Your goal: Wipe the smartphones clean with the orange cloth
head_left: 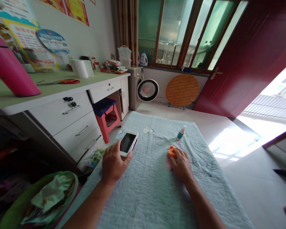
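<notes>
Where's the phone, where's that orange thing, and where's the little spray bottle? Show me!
White phone (128, 142): head view, on its dark screen.
Orange thing (171, 152): head view, on its uncovered part.
Spray bottle (180, 134): head view, on the middle of its body.

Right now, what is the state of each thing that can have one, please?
Phone: held in left hand, screen dark
Orange cloth-like item: crumpled, under right hand
Small bottle: upright
Washing machine door: open
Red door: open
Drawer with keys: shut
Green bin: not empty

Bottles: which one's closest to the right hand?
The small spray bottle, on the blue cloth just beyond the right hand. The pink bottle is on the desk, the white bottle by the window.
</notes>
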### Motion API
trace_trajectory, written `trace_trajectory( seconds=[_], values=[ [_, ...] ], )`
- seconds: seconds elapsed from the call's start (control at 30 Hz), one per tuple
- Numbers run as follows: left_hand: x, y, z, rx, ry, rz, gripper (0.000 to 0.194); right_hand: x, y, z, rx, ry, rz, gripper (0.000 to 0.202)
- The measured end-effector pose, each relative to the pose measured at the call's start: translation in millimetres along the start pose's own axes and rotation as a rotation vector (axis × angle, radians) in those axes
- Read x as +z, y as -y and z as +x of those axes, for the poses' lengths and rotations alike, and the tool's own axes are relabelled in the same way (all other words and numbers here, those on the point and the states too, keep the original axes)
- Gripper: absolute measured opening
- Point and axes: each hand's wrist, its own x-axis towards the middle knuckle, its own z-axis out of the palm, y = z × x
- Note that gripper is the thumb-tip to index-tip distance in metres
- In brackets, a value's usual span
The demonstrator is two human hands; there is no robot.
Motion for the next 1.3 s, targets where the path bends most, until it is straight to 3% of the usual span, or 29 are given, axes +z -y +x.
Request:
trace_trajectory(
  seconds=[0.3,0.73,0.83,0.97,1.1,1.3],
  values=[
    [5.7,-2,1,0.023,-0.049,0.096,0.061,-3,-1,-3,0.011,-0.008,0.022,0.031],
    [-5.3,-1,5,0.071,-0.091,0.170,0.065,0,-3,-3,0.014,-0.001,0.011,0.034],
    [-12.8,-15,3,0.099,-0.099,0.112,0.067,1,-4,-2,0.016,-0.018,0.024,0.036],
    [-14.0,-43,-9,0.175,-0.008,-0.016,0.068,1,-3,-2,0.019,-0.044,-0.005,0.044],
    [-3.7,-74,-23,0.298,0.194,-0.149,0.070,-2,2,-1,0.007,0.032,-0.036,0.031],
    [19.1,-109,-25,0.212,0.322,-0.112,0.065,-8,4,4,0.038,-0.002,0.092,0.022]
  ],
)
